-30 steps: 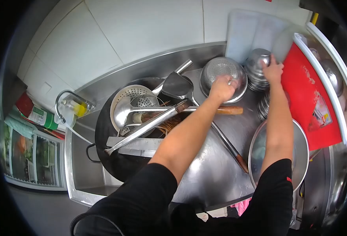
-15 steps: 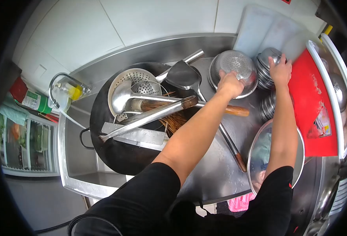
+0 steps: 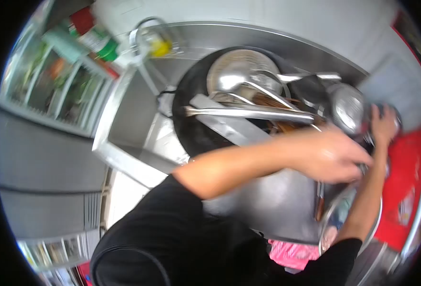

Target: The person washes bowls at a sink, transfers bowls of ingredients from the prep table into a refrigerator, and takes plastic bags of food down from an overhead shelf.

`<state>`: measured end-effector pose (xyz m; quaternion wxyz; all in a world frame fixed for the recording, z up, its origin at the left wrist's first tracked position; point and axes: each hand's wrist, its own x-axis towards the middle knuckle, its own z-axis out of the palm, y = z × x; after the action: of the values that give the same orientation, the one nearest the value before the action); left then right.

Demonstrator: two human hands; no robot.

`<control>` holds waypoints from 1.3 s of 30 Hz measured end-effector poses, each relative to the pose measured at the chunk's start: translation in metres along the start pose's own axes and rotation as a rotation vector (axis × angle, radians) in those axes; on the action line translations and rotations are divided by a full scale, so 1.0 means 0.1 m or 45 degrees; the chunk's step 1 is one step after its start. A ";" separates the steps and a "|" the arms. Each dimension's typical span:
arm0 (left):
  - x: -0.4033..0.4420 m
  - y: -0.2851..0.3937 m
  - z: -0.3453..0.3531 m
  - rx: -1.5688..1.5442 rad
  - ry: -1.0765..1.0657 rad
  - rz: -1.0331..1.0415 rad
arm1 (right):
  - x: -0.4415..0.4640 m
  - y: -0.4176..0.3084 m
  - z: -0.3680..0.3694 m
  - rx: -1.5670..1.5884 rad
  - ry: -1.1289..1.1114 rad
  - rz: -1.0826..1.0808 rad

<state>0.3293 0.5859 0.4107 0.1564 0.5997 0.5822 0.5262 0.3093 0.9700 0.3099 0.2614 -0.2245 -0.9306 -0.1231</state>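
Note:
My left hand [image 3: 337, 155], blurred, reaches across toward the right forearm; its fingertips are near the lower stack of bowls, and whether they hold anything is hidden. My right hand [image 3: 384, 125] lies with fingers apart on the metal bowls [image 3: 398, 119] at the back right. Just left of it stands a perforated metal bowl [image 3: 348, 107]. A black wok [image 3: 186, 114] holds a strainer [image 3: 241, 59], a ladle [image 3: 229, 82], a cleaver [image 3: 236, 131] and a brush.
A large round metal bowl [image 3: 326, 236] stands at the front right beside a red panel [image 3: 406, 176]. At the left are the sink [image 3: 134, 112], a faucet [image 3: 133, 40] and a yellow-labelled bottle [image 3: 160, 47]. Pink plastic [image 3: 291, 254] shows below the counter.
My left hand has left the perforated bowl and moved right and toward me. My right hand stays at the bowl stack. The camera view has turned and shifted left.

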 end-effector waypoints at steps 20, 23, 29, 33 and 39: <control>-3.06 0.16 -1.84 0.119 1.174 -1.088 | -0.44 -0.45 -0.59 0.460 0.109 0.075; -3.58 -0.39 -2.28 -0.339 1.527 -1.163 | -0.52 -0.66 -0.93 0.475 0.453 0.189; -4.13 -1.63 -3.17 -0.532 2.202 -0.985 | -0.85 -1.90 -1.86 1.285 0.453 -0.140; -4.17 -2.15 -3.88 -0.403 1.837 -1.198 | -1.24 -3.17 -2.45 1.143 0.441 -0.474; -4.20 -2.77 -4.04 -0.132 1.024 -1.090 | -1.75 -4.91 -2.90 1.276 0.022 -0.770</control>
<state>-0.0496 0.1277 0.1607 0.1509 0.0562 0.7596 0.6301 0.3314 0.3809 0.4020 0.2964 0.2031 -0.8960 0.2610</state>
